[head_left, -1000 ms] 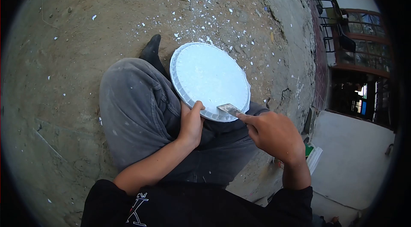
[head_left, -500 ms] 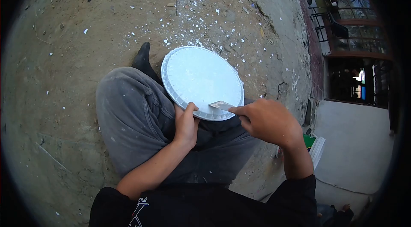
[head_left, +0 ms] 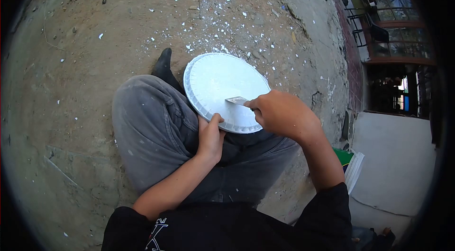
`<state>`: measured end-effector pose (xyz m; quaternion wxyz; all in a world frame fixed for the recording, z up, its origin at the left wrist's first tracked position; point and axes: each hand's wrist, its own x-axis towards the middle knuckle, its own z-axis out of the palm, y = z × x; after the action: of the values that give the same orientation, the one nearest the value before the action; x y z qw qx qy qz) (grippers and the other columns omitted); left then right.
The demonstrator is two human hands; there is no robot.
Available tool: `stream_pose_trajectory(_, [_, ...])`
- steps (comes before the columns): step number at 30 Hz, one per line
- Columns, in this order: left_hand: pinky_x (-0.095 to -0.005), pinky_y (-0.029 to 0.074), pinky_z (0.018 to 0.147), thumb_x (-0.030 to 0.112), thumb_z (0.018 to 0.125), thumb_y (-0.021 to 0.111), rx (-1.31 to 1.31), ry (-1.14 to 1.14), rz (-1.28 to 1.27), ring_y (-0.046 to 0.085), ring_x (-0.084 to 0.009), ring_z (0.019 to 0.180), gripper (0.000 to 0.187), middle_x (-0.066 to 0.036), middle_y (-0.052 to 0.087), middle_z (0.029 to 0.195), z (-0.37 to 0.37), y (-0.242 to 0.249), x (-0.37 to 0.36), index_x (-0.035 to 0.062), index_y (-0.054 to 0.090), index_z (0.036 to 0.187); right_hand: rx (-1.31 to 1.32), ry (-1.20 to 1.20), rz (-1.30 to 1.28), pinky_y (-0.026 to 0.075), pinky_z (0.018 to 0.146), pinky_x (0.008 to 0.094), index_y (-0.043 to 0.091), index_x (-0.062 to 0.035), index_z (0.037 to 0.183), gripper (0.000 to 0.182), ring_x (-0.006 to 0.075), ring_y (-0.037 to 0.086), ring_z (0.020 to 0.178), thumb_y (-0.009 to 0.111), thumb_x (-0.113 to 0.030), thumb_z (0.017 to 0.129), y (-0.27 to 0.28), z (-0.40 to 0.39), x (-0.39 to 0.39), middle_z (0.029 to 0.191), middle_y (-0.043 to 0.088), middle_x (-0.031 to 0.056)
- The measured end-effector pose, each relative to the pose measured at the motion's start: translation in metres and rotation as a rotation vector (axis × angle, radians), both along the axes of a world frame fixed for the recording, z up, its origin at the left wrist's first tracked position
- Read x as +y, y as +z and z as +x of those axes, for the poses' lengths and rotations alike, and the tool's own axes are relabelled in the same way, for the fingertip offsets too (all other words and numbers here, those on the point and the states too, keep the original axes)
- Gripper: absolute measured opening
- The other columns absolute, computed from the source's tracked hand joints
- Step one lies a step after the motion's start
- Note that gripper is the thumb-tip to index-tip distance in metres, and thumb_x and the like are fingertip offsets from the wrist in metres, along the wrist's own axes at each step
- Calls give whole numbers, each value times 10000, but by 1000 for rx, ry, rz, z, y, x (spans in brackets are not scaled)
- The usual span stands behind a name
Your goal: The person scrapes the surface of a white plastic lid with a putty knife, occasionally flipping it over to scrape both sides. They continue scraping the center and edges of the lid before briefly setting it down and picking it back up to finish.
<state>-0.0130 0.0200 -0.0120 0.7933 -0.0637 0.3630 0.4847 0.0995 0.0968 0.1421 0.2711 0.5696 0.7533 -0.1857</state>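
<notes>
A round white bucket lid (head_left: pixel 222 78) with a ridged rim leans tilted across my lap. My left hand (head_left: pixel 211 137) grips its near edge, thumb on top of the rim and fingers beneath. In my right hand (head_left: pixel 279 114) is a putty knife (head_left: pixel 236 100), its flat metal blade resting on the lid's surface right of the middle. The knife's handle is mostly hidden inside my closed fingers. Thin patches on the lid's face look slightly uneven in tone.
White flakes (head_left: pixel 215 28) lie scattered over the dirt ground (head_left: pixel 90 76) beyond the lid. My bent knee (head_left: pixel 142 104) is at the left. A green-and-white container (head_left: pixel 348 163) stands at the right beside a pale wall (head_left: pixel 388 156). Chairs (head_left: pixel 377 31) are further back.
My right hand has moved the putty knife up and left, from near the lid's rim toward its middle. My left hand keeps its hold on the rim.
</notes>
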Motion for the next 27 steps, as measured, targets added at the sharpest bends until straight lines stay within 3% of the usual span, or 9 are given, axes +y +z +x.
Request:
stream_pose_trajectory(2, [-422,432,968,33,866,452,-2,8,-3,494,-209,1144,500,-70,482,1246,0,-3,-1,119,387,1354,13,29,-80,548,726,466,727,-103,1126,336,380,680,761,552,-103,839,25,-8,-11,823,687,218])
stream_pose_trajectory(9, [-419,427,972,17,858,452,-7,12,-40,498,-206,1118,477,-64,483,1230,1,-5,-1,105,410,1325,85,-51,59,549,737,457,706,-121,1177,366,382,679,776,550,-115,846,-48,-2,15,823,686,222])
stream_pose_trajectory(13, [-421,415,985,57,864,461,0,-5,-21,497,-207,1143,452,-63,493,1226,0,-8,-2,106,419,1311,13,-23,59,548,732,457,722,-120,1143,342,381,679,776,558,-120,844,-33,-5,10,829,689,214])
stream_pose_trajectory(15, [-426,389,1015,198,894,449,-64,1,-33,485,-219,1209,465,-78,502,1293,-1,-6,-2,96,415,1346,23,59,-36,544,730,458,720,-127,1149,343,379,676,767,573,-112,840,1,1,2,834,690,205])
stream_pose_trajectory(16, [-426,389,1015,198,894,449,-64,10,-40,485,-219,1209,465,-78,502,1293,-3,-6,-2,96,415,1346,24,68,-44,544,730,458,720,-127,1149,343,379,676,767,573,-112,840,17,-2,-4,834,690,205])
stream_pose_trajectory(18, [-433,360,1046,359,903,406,-124,-36,-18,463,-236,1273,576,-95,487,1380,-5,-4,0,69,396,1400,-36,67,-119,540,729,459,713,-134,1164,350,377,673,758,572,-107,845,43,-7,-17,828,688,203])
stream_pose_trajectory(21, [-435,341,1061,434,903,370,-87,-35,-31,447,-248,1298,662,-105,460,1432,-6,4,3,48,374,1441,-33,8,-49,536,723,456,715,-137,1162,344,375,671,748,557,-110,857,27,-10,-28,815,681,210])
stream_pose_trajectory(25, [-406,383,1017,424,925,384,-122,-19,-16,475,-228,1267,604,-110,506,1371,-8,3,3,35,428,1386,104,-26,64,536,708,458,721,-139,1150,336,374,671,749,551,-114,861,-33,-2,-4,799,677,217])
stream_pose_trajectory(27, [-415,375,1027,454,934,361,-120,3,-31,476,-235,1267,624,-111,505,1379,-9,6,3,38,430,1395,107,18,94,567,715,459,723,-86,1095,309,368,700,760,575,-86,824,-41,-8,2,798,699,203])
